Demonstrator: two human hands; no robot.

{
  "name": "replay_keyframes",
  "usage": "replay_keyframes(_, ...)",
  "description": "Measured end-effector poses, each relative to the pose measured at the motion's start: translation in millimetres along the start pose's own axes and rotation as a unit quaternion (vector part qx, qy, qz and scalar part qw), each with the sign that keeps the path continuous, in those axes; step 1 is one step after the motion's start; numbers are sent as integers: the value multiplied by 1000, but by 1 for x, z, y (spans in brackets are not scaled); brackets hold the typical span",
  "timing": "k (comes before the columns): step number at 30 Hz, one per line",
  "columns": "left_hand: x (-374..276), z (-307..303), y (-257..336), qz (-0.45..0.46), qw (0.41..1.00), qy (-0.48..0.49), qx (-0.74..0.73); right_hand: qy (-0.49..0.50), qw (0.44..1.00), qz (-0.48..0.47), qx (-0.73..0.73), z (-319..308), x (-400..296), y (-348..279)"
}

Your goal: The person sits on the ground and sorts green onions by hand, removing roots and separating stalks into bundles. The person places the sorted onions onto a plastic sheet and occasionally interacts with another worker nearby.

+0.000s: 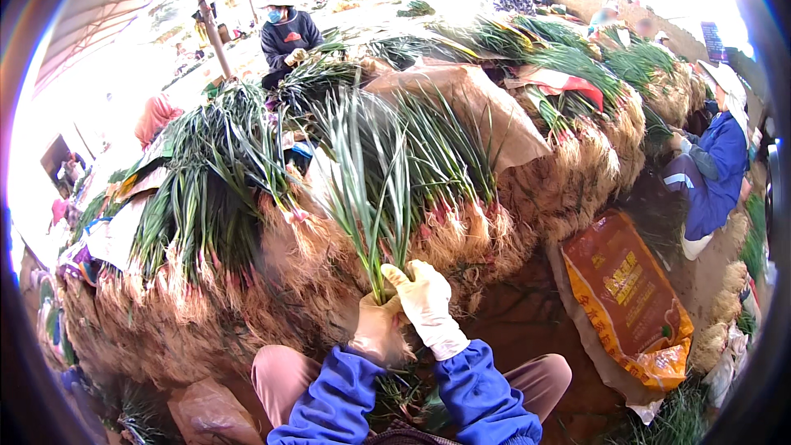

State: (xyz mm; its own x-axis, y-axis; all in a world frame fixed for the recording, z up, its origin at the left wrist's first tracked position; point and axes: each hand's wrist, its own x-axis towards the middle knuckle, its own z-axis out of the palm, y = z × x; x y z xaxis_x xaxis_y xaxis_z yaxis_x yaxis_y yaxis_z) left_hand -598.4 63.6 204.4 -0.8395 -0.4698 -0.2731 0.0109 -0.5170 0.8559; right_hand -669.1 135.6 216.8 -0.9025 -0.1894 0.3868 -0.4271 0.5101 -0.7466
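A small bunch of long green-leaved plants (pixel 374 222), like chives or scallions, stands upright before me. My left hand (pixel 375 324), in a pale glove, is closed around its lower stems; roots hang below the fist. My right hand (pixel 423 306), in a white-and-cream glove, touches the bunch beside the left, its thumb and fingers at the stems; whether it grips them I cannot tell. Just beyond lies a row of bunches (pixel 445 179) with pink stem bases and tan, hairy roots. To the left, more bunches (pixel 198 228) drape over the long pile, roots towards me.
A brown-and-orange printed sack (pixel 630 290) lies at right on the ground. Brown sheeting (pixel 463 99) partly covers the pile. One co-worker (pixel 287 37) is across the pile, another (pixel 714 154) sits at right. A clear plastic bag (pixel 213 414) and loose leaves (pixel 136 408) lie lower left.
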Motion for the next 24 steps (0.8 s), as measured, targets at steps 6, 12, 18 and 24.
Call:
replay_keyframes(6,7,3,-17,44,993,50,95,27,993,-51,-100,8,1,15)
replay_keyframes(12,1,7,-12,-22,998,1,52,-61,884,257,386,18,-1,31)
replay_keyframes(18,-13,7,26,-20,998,-59,-1,26,933,209,291,-22,13,68)
replay_keyframes(24,-8,13,87,80,995,-27,-45,-180,968,-36,-172,-90,18,69)
